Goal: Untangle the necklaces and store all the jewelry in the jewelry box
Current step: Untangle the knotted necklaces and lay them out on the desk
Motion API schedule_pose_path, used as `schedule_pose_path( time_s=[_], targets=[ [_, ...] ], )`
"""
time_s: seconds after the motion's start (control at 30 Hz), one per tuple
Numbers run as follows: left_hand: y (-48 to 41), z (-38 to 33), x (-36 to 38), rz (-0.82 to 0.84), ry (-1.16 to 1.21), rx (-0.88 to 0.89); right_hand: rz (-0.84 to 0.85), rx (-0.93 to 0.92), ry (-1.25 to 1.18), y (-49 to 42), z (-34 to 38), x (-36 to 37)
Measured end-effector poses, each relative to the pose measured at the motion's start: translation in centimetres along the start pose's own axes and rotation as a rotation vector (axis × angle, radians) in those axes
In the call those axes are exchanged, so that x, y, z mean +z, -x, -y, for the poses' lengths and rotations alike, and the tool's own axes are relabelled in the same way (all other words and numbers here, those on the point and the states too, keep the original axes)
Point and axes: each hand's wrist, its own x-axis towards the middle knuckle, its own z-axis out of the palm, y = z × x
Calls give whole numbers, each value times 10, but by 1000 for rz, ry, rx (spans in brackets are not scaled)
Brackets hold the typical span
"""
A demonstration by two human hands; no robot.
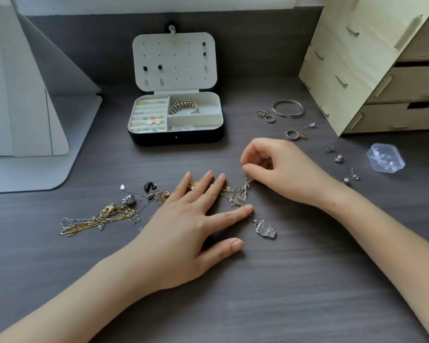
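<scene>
The open jewelry box (176,140) sits on the counter (295,280), well beyond the fingers. The left hand (183,231) lies flat, fingers spread, pinning the silver chain (235,194). The right hand (282,169) pinches its upper end. Light, limp and likely to snag, it probably needs gentle pulls near the knot. Its clear pendant (265,229) lies just beside the left forefinger.

My feed is evenly lit by soft, cool daylight, and the brightest strip runs along the far edge. Shadows are faint and blurred: a small dark patch sits under the left hand (183,226) and a thin one lies along the near side of the jewelry box (176,141). The clear plastic case (385,158) at right catches mild glints. Fine links of the necklace chain (237,193) look soft. The wide lens tilts the wooden drawer unit (352,70) at far right and stretches the near corners.
</scene>
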Motion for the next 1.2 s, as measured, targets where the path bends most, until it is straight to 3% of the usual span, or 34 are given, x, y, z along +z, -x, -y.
schedule_pose_path(
  time_s=[0.2, 0.37, 0.57, 0.8, 0.87, 1.03, 1.1, 1.2],
  targets=[
    [3, 3, -1, 12, 28, -9, -179, 21, 92, 5, -2, 1],
    [7, 4, -5, 25, 89, 4, -269, -63, 222, 4, -11, 3],
    [10, 4, -9, 37, 151, 40, -418, -214, 223, -2, -16, 5],
    [12, 7, -14, 69, 176, 39, -606, -217, 228, -2, -15, -6],
    [12, 7, -15, 69, 145, 42, -601, -198, 136, 3, -7, -11],
    [14, 7, -14, 64, 93, 52, -463, -14, -636, 13, 17, -20],
    [14, 7, -14, 54, 74, 54, -466, 19, -718, 14, 19, -25],
    [14, 7, -16, 5, 61, 32, -509, 47, -657, 15, 18, -27]
  ],
)
